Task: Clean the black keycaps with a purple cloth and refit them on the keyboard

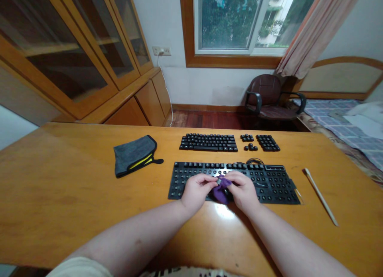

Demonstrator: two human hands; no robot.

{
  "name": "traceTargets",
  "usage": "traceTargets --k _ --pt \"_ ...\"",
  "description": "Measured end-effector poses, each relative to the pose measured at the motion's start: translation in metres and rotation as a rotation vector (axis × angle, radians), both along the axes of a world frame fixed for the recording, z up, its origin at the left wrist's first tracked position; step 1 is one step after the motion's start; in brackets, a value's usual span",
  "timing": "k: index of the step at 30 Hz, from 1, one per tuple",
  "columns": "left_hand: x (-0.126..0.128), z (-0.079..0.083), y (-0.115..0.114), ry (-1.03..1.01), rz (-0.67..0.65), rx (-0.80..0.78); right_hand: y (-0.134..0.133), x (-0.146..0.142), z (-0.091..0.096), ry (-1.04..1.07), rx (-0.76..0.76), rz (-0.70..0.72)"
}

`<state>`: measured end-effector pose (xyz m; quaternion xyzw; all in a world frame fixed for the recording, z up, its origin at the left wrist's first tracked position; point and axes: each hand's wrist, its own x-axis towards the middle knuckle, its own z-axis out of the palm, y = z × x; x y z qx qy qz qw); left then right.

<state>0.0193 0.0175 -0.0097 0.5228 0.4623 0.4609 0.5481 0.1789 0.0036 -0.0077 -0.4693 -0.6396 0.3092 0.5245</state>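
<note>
My left hand (194,192) pinches a small greyish piece (219,181) that looks like a keycap. Bunched against that piece is a purple cloth (220,195), gripped by the closed fingers of my right hand (245,192). Both hands meet just above the near middle of a black keyboard (278,194). Its top row of keys is on, while most other positions show bare switches; the part under my hands is hidden. Behind it, loose black keycaps (208,143) lie laid out in keyboard order, with smaller groups and a number-pad block (268,143) to the right.
A folded grey cloth (133,154) with yellow lining and black edging lies on the left of the wooden table (74,189). At the right lies a thin pale stick with a dark tip (322,199). A coiled black cable (255,161) sits behind the keyboard. An armchair (266,95) stands beyond.
</note>
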Motion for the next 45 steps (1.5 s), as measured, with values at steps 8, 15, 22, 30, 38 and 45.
traceTargets --k 8,15,22,30,38,45 --pt "0.001 0.003 -0.001 -0.001 0.024 -0.034 0.000 -0.003 0.002 -0.041 -0.015 0.090" --pt "-0.001 0.005 -0.001 0.033 -0.003 -0.028 0.000 -0.002 -0.001 0.027 0.011 0.070" --pt "-0.001 0.008 -0.002 0.018 0.005 -0.061 0.000 -0.001 0.001 0.013 -0.004 -0.015" --pt "0.000 0.004 -0.001 -0.144 -0.057 -0.074 -0.004 -0.004 -0.001 -0.020 -0.018 0.003" --pt "-0.004 0.011 0.002 0.007 -0.140 0.072 -0.002 -0.003 -0.001 0.028 -0.036 -0.038" --pt "0.000 0.005 -0.001 -0.120 -0.134 -0.041 -0.003 -0.004 -0.002 0.040 -0.023 -0.013"
